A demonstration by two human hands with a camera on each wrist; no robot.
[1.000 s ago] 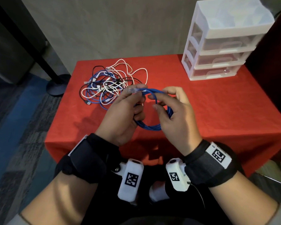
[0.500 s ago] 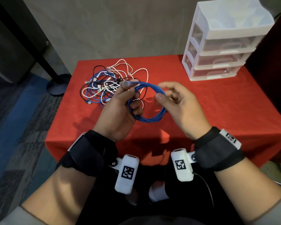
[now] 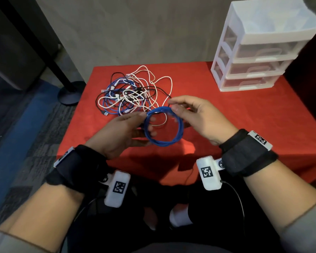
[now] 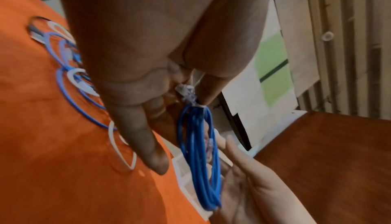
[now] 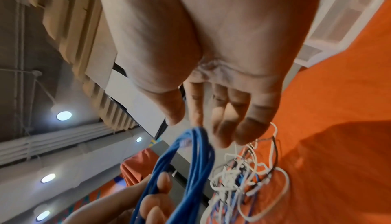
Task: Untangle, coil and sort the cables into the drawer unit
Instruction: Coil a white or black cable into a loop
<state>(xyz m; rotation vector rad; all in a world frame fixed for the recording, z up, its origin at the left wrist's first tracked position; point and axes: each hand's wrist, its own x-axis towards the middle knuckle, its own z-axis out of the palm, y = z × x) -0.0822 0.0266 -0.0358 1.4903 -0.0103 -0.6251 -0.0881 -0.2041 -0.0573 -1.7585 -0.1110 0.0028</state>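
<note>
Most of the job remains: the tangled cables lie unsorted on the red table. The left hand grips one finished blue coil above the table; the right hand, fingers loose, touches its rim. The drawer unit, far right, stays closed.

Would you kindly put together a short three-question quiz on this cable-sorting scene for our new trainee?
1. True or false: the blue cable coil lies flat on the red tablecloth.
2. Which hand grips the coil: (a) left hand, (b) right hand, (c) neither?
3. Fill in: the white drawer unit has ___ drawers, all closed.

Key
1. False: it is held above the cloth, in front of the tangled cable pile.
2. (a): its fingers curl round the coil's left side; the right hand's fingers are loosely extended at the coil's top edge.
3. Three.
</note>
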